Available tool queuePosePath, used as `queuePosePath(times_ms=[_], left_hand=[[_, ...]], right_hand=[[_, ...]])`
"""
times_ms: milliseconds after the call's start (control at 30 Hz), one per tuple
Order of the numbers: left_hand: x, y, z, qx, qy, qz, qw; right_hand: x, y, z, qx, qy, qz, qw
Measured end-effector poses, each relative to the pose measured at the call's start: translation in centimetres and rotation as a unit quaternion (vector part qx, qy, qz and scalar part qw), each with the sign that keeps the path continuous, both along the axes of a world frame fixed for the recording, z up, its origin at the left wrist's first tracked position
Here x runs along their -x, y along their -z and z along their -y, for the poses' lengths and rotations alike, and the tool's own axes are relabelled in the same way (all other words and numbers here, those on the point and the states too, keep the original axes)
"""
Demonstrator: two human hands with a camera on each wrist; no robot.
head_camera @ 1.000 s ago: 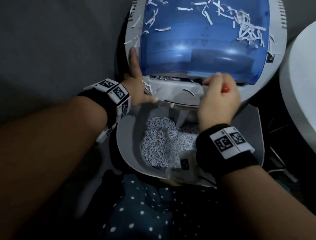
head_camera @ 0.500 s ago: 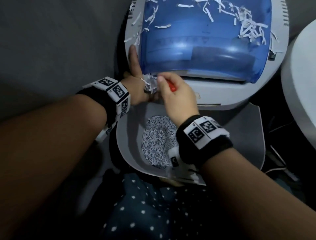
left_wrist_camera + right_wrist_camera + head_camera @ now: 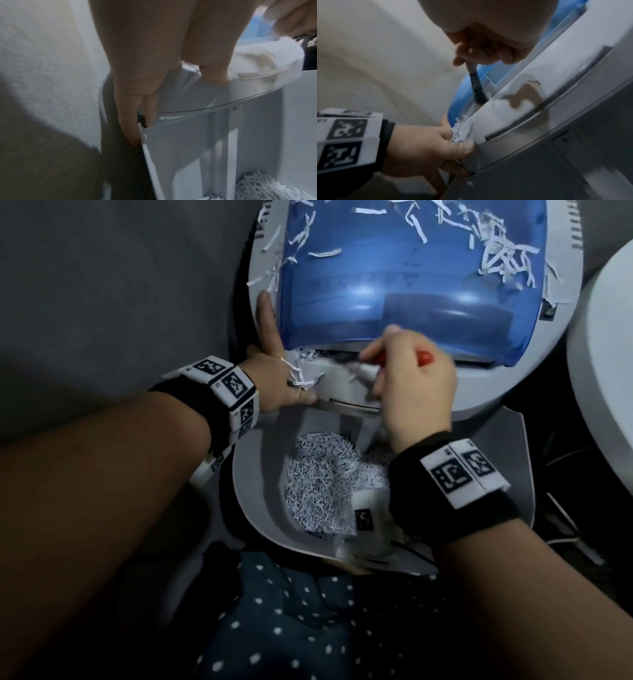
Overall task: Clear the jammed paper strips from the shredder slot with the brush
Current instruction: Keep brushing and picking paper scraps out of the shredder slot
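A white shredder with a blue see-through cover stands in front of me. A clump of white paper strips sticks out at the left end of its slot. My right hand grips a red-handled brush. In the right wrist view the brush's dark bristle end pokes into the slot under the cover's edge. My left hand holds the shredder head's left corner, index finger straight along the cover, thumb on the front beside the paper strips.
The pulled-out bin below the head holds a heap of shredded paper. Several loose strips lie on the cover. A white round tabletop is close on the right, with cables on the floor beneath.
My right hand swept the brush left along the slot to my left hand, then back toward the middle. The left hand has stayed on the corner.
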State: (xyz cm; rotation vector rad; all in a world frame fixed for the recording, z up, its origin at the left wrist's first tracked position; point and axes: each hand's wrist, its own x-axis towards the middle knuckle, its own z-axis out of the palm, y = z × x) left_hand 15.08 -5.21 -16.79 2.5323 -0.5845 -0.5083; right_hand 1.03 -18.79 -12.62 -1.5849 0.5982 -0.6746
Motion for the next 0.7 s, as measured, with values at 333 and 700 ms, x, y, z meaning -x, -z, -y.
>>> queuePosePath(times_ms=[333, 700], left_hand=[[0.2, -0.6, 0.2, -0.027, -0.010, -0.014, 0.999], [0.2, -0.6, -0.1, -0.011, -0.008, -0.016, 1.000]], right_hand=[[0.8, 0.2, -0.5, 0.215, 0.007, -0.147, 0.965], [0.6, 0.3, -0.2, 0.188, -0.010, -0.162, 0.969]])
